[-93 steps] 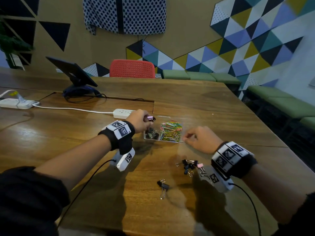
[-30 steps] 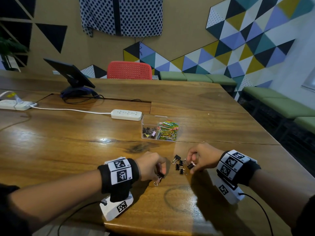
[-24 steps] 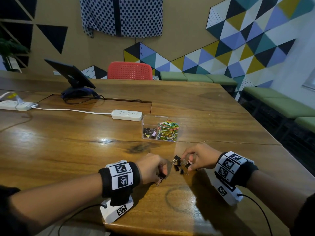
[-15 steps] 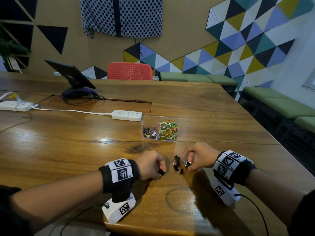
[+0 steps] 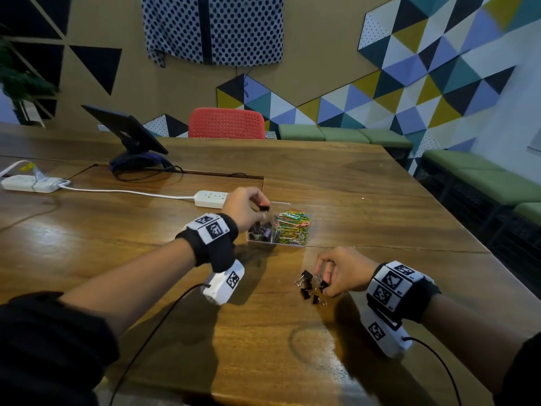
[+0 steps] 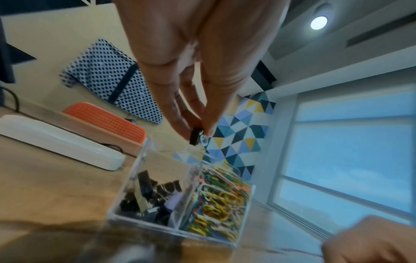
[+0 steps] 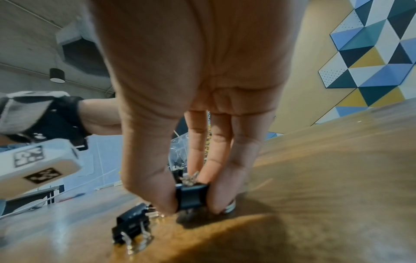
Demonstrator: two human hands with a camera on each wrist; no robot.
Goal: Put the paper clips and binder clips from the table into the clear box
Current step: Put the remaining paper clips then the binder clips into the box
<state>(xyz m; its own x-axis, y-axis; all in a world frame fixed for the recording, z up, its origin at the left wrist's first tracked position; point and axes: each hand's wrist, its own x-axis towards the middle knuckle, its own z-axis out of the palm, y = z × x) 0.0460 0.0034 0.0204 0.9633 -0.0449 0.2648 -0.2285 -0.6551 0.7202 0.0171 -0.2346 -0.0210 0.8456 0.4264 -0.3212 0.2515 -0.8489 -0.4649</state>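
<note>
The clear box [image 5: 292,244] [image 6: 144,219] stands mid-table, with black binder clips in its left compartment and coloured paper clips [image 5: 292,227] [image 6: 220,201] in its right. My left hand [image 5: 244,208] [image 6: 198,131] hovers above the left compartment and pinches a black binder clip [image 5: 264,207] [image 6: 194,136] between thumb and fingers. My right hand [image 5: 341,272] [image 7: 191,195] is low on the table and pinches another black binder clip [image 7: 191,196] [image 5: 323,285]. Several black binder clips [image 5: 306,287] [image 7: 133,226] lie loose just left of it.
A white power strip [image 5: 211,198] [image 6: 56,147] lies just behind and left of the box, its cable running to a second strip [image 5: 30,184] at far left. A tablet on a stand [image 5: 128,133] and a red chair [image 5: 226,123] are further back. The table's front edge [image 5: 263,397] is near.
My left hand has lifted a binder clip from the table near the pile and carried it forward to above the box. My right hand stays at the pile, now pinching a clip.
</note>
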